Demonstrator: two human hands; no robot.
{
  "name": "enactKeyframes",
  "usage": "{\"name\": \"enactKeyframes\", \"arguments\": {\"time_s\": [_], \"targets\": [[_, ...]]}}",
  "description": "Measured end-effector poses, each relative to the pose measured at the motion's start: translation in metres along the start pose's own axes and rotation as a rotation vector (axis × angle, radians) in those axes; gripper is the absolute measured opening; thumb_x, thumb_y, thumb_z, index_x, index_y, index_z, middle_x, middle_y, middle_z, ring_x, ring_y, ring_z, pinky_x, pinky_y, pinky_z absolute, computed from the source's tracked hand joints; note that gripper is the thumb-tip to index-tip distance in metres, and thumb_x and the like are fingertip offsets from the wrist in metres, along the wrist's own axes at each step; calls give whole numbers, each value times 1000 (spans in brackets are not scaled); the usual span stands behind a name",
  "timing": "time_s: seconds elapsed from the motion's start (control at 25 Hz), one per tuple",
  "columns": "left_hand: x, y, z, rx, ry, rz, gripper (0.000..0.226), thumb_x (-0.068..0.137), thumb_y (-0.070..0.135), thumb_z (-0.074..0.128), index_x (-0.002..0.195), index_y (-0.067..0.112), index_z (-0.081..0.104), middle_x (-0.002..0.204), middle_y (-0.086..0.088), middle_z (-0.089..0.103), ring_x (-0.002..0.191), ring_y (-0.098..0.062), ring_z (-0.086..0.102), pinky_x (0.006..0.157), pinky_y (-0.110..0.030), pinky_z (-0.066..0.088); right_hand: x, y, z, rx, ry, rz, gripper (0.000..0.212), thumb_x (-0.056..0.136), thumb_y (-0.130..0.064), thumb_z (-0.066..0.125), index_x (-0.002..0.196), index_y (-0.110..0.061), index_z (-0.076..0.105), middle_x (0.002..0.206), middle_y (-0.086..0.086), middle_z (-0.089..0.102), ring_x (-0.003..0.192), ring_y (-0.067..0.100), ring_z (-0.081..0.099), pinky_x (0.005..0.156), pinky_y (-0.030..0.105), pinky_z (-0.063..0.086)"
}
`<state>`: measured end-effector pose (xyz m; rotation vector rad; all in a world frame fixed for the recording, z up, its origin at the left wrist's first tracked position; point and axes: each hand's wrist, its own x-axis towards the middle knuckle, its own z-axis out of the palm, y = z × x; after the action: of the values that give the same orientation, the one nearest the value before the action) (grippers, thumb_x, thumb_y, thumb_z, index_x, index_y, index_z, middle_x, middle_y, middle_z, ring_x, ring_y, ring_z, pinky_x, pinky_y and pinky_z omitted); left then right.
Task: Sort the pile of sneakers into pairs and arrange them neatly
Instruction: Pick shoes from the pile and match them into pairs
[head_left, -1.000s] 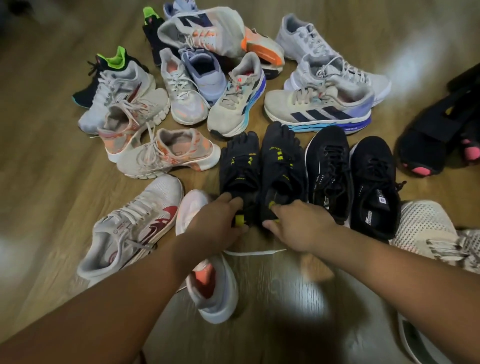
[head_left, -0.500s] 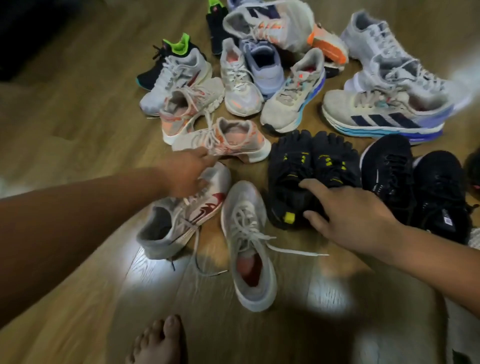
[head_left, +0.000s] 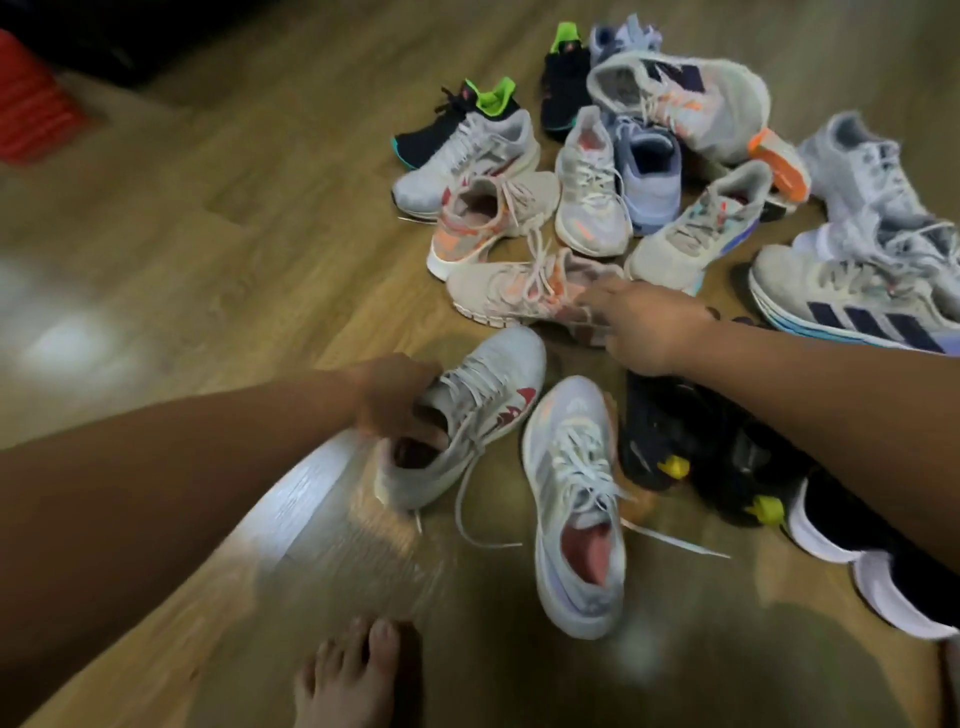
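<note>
A wood-plank floor (head_left: 218, 218) carries a loose pile of sneakers, with a red object (head_left: 26, 98) at the far left edge. The left hand (head_left: 397, 400) grips the collar of a white sneaker with a red logo (head_left: 467, 415), fingers curled into its opening. The right hand (head_left: 644, 327) reaches over a beige sneaker with orange accents (head_left: 519, 291), fingers apparently closing on its heel, though blur hides the contact. A white sneaker with a pink insole (head_left: 576, 499) lies between the arms, beside black toe shoes (head_left: 670, 441). A bare foot (head_left: 353, 675) shows at the bottom edge.
</note>
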<state>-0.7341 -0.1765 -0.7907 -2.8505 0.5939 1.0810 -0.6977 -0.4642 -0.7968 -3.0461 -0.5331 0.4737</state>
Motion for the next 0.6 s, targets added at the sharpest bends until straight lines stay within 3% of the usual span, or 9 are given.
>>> {"name": "enactKeyframes", "arguments": {"time_s": [0.08,0.16,0.24,0.36,0.44,0.52,0.6], "targets": [[-2,-6,2,60,53,-8,24,90,27,60,109,16,50,81,5,54,59,-9,47,46,-21,36,17,-3,4,-98,-106,57,55,87,-20,60,139,-22,42,136,10,49,115,33,55,85,39,51],[-5,-18,2,42,60,-48,21,91,14,54,112,15,53,76,5,50,59,-9,50,46,-22,39,29,-8,9,-150,-152,143,54,89,-20,59,140,-19,41,137,12,46,119,33,53,85,39,49],[-11,-30,-4,-116,-81,-110,31,90,8,56,120,14,52,85,-3,59,61,-13,63,43,-23,49,36,-15,16,-168,-130,204,47,92,-19,54,138,-19,45,135,14,46,117,35,53,83,40,48],[-11,-45,-37,-360,-296,-79,57,84,23,73,134,15,47,119,-14,61,86,-26,70,59,-33,60,39,-24,18,-262,-19,214,33,95,-29,53,127,-27,58,122,11,57,109,32,57,75,35,44],[8,-48,-69,-332,-127,-51,59,84,34,71,135,16,47,124,-9,59,92,-24,67,68,-35,59,36,-20,24,-239,1,184,31,95,-36,53,124,-28,58,123,10,56,108,32,57,74,34,44],[48,-47,-97,-172,253,-51,56,89,38,65,137,17,46,129,-6,55,102,-22,58,78,-32,48,26,-10,33,2,37,207,30,94,-35,55,122,-26,59,130,10,52,111,34,56,80,35,46],[94,-56,-114,-204,531,-95,56,90,33,61,140,20,41,138,-12,47,117,-29,51,89,-34,43,12,-4,41,309,240,260,23,93,-26,58,114,-20,64,127,8,58,112,32,57,88,37,47]]}}
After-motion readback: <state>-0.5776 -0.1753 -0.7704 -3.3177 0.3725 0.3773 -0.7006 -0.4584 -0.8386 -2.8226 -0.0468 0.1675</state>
